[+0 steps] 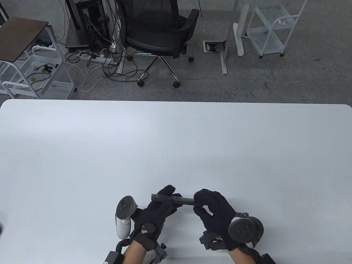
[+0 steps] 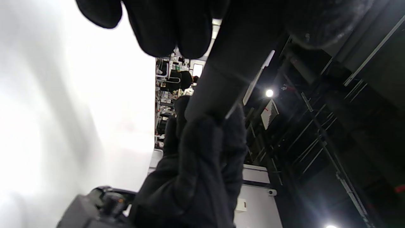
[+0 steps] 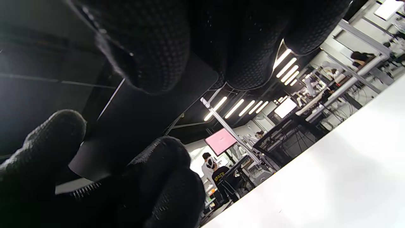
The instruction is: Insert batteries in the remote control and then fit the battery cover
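Remote control (image 1: 176, 200) gripped at ends: left hand (image 1: 158, 213), right hand (image 1: 217, 210).

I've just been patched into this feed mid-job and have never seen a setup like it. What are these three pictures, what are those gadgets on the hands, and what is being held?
There is no machine here: a person in black sensor gloves works at a white table. The round gadgets strapped to the backs of the hands are trackers; the fingers do not hold them.

The wide picture looks down at the table from above, with the hands coming in from its bottom edge. The other two come from small cameras on each wrist, tilted, so you see gloved fingers up close and the room behind.

The left hand and right hand both hold one slim dark remote control, one at each end, lifted just above the table. In the left wrist view it is the long dark bar.

No loose batteries or cover show on the table; whether they are fitted I cannot tell.
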